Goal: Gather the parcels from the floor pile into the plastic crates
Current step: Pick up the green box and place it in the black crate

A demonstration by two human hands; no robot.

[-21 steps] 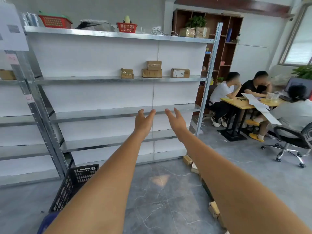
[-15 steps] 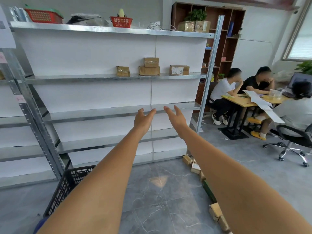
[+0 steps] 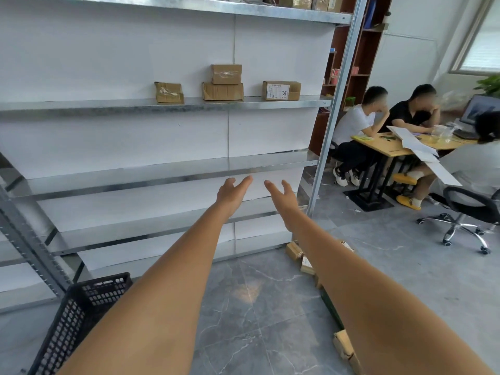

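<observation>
Fingers of the left hand point(image 3: 232, 193) were straight and slightly spread, holding nothing. Fingers of the right hand point(image 3: 284, 197) were likewise extended and apart, also empty. Both hands were stretched forward side by side, close but not touching, held in the air in front of the lower tiers of the metal shelving point(image 3: 162, 171).

Parcels on the floor point(image 3: 295, 250): small cardboard boxes lay in a loose line along the grey marbled floor point(image 3: 257, 307), starting by the near right foot of the shelving and running toward the near right edge of view. The right forearm covered much of this line, so the count could not be told. One more box point(image 3: 343, 345) showed at the near right, partly hidden under the same forearm.

Black plastic crate point(image 3: 81, 307): stood on the floor at near left, beside the shelving upright, partly hidden by the left forearm. Contents not visible.

On the upper shelf stood four cardboard boxes: one at left point(image 3: 169, 92), two stacked in the middle point(image 3: 226, 74), and one with a white label at right point(image 3: 281, 90).

Far right: three people sat round a wooden table point(image 3: 392, 150) bearing papers and a laptop; an office chair point(image 3: 465, 209) stood nearer.
</observation>
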